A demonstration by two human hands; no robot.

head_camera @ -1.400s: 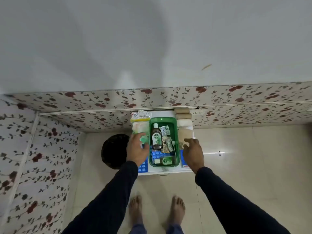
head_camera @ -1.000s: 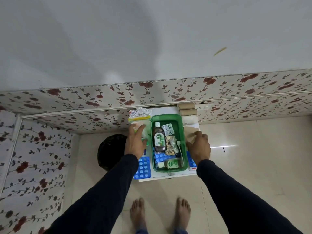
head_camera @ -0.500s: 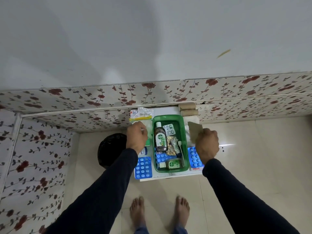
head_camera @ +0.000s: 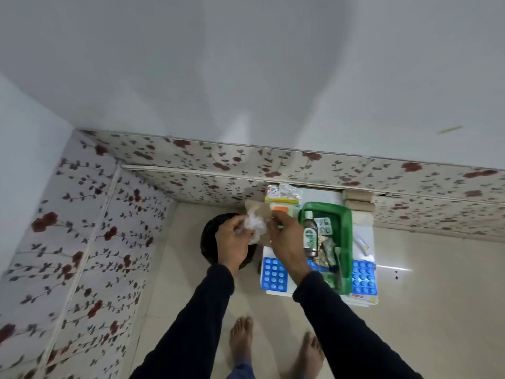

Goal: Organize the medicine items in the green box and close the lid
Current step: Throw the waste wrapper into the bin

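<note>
Green plastic marks the box (head_camera: pixel 346 242), which is seen right of centre in the frame on a small white tabletop (head_camera: pixel 364 233), its top uncovered. A dark bottle (head_camera: pixel 310 236) with a green label is laid along its left side, with blister strips (head_camera: pixel 323 226) beside it towards the wall. Blue pill sheets (head_camera: pixel 274 274) are laid flat on the tabletop on both sides of the box. Left of the box, above a black bin (head_camera: pixel 210 236) on the floor, both hands are raised together. A crumpled clear plastic wrapper (head_camera: pixel 255 224) is pinched in the closed grip of the left hand (head_camera: pixel 232 242). A piece of brown paper (head_camera: pixel 261 212) is held behind the wrapper by the fingers of the right hand (head_camera: pixel 287 239), whose grip is likewise closed. Dark sleeves cover both arms. Bare feet are seen on the tiled floor at the bottom of the frame. Flowered panels line the walls
</note>
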